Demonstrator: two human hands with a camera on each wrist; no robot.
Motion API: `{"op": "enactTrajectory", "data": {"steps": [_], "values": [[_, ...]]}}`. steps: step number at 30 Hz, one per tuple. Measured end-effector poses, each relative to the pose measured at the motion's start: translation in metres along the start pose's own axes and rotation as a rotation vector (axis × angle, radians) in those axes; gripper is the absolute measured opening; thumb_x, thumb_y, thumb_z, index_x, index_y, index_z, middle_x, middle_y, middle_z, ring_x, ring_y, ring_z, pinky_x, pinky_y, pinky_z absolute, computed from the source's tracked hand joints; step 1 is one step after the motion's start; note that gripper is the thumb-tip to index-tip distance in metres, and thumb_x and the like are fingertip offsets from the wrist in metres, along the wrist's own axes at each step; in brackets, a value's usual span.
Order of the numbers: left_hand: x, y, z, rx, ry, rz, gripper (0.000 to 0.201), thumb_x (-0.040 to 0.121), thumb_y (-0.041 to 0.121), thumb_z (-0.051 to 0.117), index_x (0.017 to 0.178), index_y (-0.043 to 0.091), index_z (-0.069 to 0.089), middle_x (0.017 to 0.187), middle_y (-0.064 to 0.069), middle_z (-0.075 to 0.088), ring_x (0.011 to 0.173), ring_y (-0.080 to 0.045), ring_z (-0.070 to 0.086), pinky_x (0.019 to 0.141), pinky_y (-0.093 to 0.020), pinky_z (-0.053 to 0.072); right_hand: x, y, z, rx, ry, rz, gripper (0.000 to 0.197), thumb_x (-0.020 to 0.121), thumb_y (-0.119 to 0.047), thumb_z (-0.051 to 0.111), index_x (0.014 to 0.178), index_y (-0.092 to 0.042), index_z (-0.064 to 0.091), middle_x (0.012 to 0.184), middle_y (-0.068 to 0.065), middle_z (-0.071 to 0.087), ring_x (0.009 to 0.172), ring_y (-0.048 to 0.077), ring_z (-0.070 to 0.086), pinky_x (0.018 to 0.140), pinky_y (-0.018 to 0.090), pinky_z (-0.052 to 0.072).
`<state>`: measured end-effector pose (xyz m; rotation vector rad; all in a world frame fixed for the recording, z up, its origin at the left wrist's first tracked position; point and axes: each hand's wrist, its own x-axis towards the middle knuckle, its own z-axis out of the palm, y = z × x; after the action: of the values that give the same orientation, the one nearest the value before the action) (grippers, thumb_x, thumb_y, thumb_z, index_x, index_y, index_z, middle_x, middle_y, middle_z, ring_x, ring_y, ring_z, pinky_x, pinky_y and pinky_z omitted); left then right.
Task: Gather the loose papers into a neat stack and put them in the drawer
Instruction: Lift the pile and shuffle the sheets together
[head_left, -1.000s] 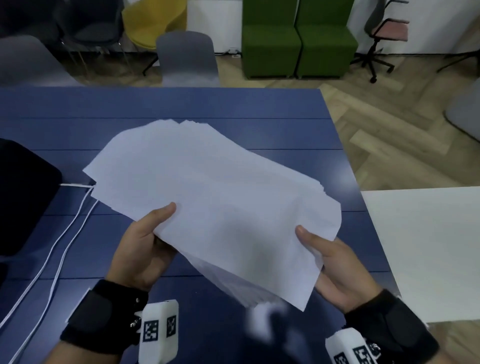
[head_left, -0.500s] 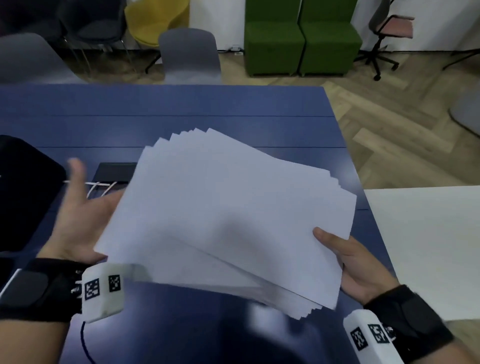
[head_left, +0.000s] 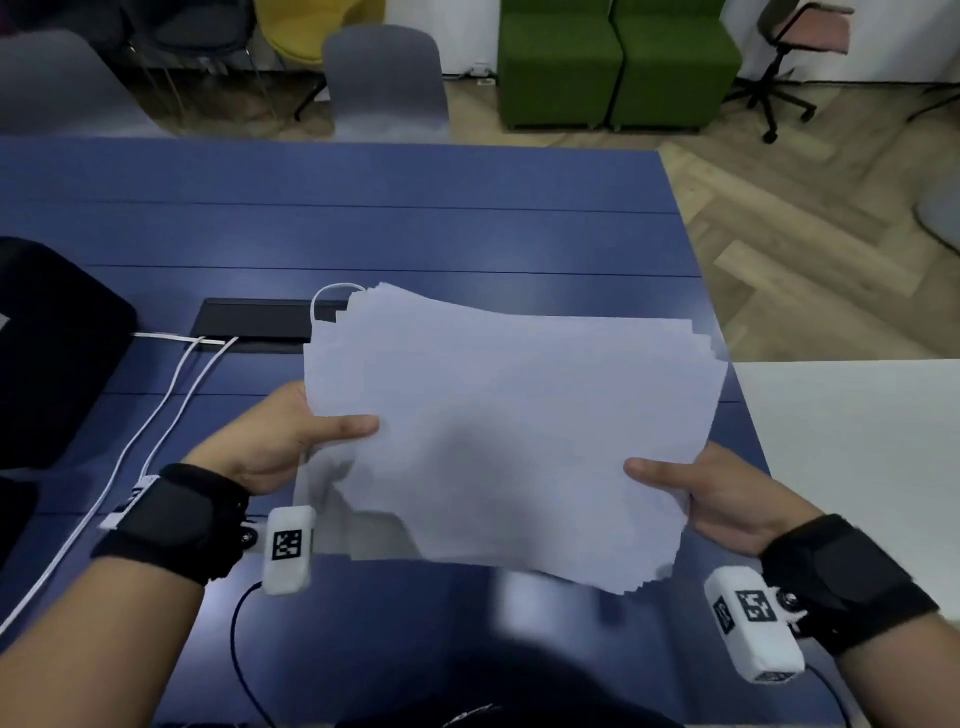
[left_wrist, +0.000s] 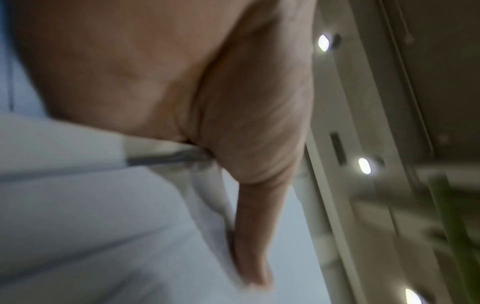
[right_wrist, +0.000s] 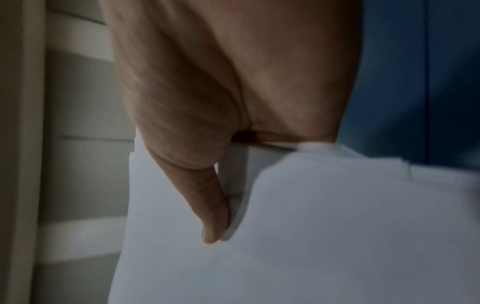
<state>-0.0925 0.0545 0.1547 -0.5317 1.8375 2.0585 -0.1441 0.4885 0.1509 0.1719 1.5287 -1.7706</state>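
A loose, fanned stack of white papers (head_left: 514, 436) hangs in the air over the blue table (head_left: 363, 234), its edges uneven. My left hand (head_left: 291, 441) pinches the stack's left edge, thumb on top and fingers hidden underneath. My right hand (head_left: 701, 493) pinches the near right edge the same way. The left wrist view shows the left hand's thumb (left_wrist: 257, 226) lying along the papers (left_wrist: 103, 226). In the right wrist view the right hand's thumb (right_wrist: 207, 205) presses on the papers (right_wrist: 311, 236). No drawer is visible.
A black cable slot (head_left: 254, 327) with white cables (head_left: 171, 389) sits left of the papers. A dark object (head_left: 47, 353) lies at the table's far left. A white surface (head_left: 857, 467) adjoins on the right. Chairs (head_left: 384, 78) and green seats (head_left: 618, 62) stand beyond the table.
The left hand, which had come off the papers and stood open at the left, now pinches the stack's left edge. The sheets have turned and drawn closer together.
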Motion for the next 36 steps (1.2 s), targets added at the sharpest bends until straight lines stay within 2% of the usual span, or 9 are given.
{"op": "enactTrajectory", "data": {"steps": [3,6,11,16,23,27,29,33,36], "values": [[0.008,-0.009,0.015,0.109,0.154,0.107,0.035,0.088,-0.003,0.079,0.119,0.014,0.077,0.114,-0.001,0.084,0.110,-0.022,0.079,0.085,-0.025,0.065,0.012,0.013,0.003,-0.176,0.140,-0.069,0.045,0.095,-0.005,0.072,0.137,-0.020,0.063,0.128,-0.001,0.076,0.120,0.024,0.072,0.091,0.036,0.062],[0.012,-0.015,0.025,0.100,0.218,0.148,0.032,0.090,-0.004,0.078,0.115,0.016,0.077,0.111,0.002,0.084,0.105,-0.018,0.080,0.088,-0.029,0.065,0.022,0.024,0.005,-0.231,0.245,-0.113,0.035,0.094,-0.010,0.075,0.126,-0.024,0.069,0.120,-0.002,0.079,0.114,0.025,0.075,0.089,0.044,0.063],[0.011,-0.024,0.012,-0.092,0.166,0.009,0.031,0.099,0.005,0.068,0.129,0.006,0.071,0.126,-0.012,0.079,0.109,-0.026,0.079,0.086,-0.032,0.066,0.022,0.017,-0.005,-0.004,0.192,-0.058,0.033,0.100,-0.013,0.065,0.133,-0.009,0.068,0.128,0.008,0.076,0.118,0.031,0.073,0.091,0.037,0.063],[-0.010,-0.056,0.012,-0.080,-0.086,-0.318,0.039,0.096,0.015,0.070,0.133,0.004,0.069,0.130,-0.019,0.076,0.112,-0.035,0.077,0.092,-0.041,0.065,0.020,0.039,-0.020,0.200,0.133,0.136,0.039,0.105,-0.021,0.058,0.143,-0.010,0.059,0.139,0.015,0.069,0.127,0.038,0.067,0.106,0.051,0.054],[-0.013,-0.075,0.008,0.075,-0.112,-0.250,0.042,0.094,-0.002,0.073,0.135,0.008,0.068,0.133,-0.010,0.077,0.124,-0.029,0.073,0.113,-0.045,0.051,0.018,0.065,-0.023,0.241,0.009,0.271,0.044,0.101,-0.001,0.058,0.145,-0.005,0.057,0.141,0.020,0.066,0.128,0.040,0.065,0.101,0.048,0.059],[-0.008,-0.078,0.003,0.130,-0.012,-0.135,0.038,0.092,0.001,0.077,0.129,0.008,0.072,0.125,-0.008,0.080,0.119,-0.028,0.075,0.107,-0.043,0.054,0.023,0.061,-0.016,0.103,0.074,0.102,0.042,0.098,0.005,0.061,0.138,-0.007,0.064,0.134,0.012,0.073,0.119,0.029,0.072,0.090,0.035,0.063],[-0.006,-0.078,0.002,0.106,0.042,-0.038,0.039,0.088,0.002,0.078,0.127,0.006,0.073,0.122,-0.010,0.081,0.115,-0.029,0.076,0.104,-0.044,0.056,0.026,0.057,-0.011,0.009,0.157,-0.057,0.038,0.097,0.006,0.063,0.132,-0.008,0.068,0.129,0.009,0.075,0.120,0.028,0.072,0.096,0.035,0.061],[0.006,-0.075,0.015,0.106,0.211,0.149,0.026,0.089,0.005,0.083,0.111,0.016,0.075,0.092,0.003,0.084,0.086,-0.023,0.074,0.077,-0.035,0.060,0.036,0.061,-0.007,-0.331,0.407,-0.364,0.025,0.095,-0.007,0.074,0.120,-0.010,0.075,0.118,0.003,0.080,0.112,0.017,0.074,0.101,0.037,0.056],[0.018,-0.078,0.022,0.163,0.229,0.231,0.020,0.077,0.032,0.083,0.092,0.020,0.079,0.079,0.000,0.079,0.072,-0.018,0.068,0.064,-0.029,0.054,0.052,0.071,-0.006,-0.339,0.506,-0.433,0.019,0.090,-0.002,0.078,0.109,-0.005,0.075,0.104,0.005,0.080,0.095,0.009,0.073,0.094,0.030,0.058]]}}
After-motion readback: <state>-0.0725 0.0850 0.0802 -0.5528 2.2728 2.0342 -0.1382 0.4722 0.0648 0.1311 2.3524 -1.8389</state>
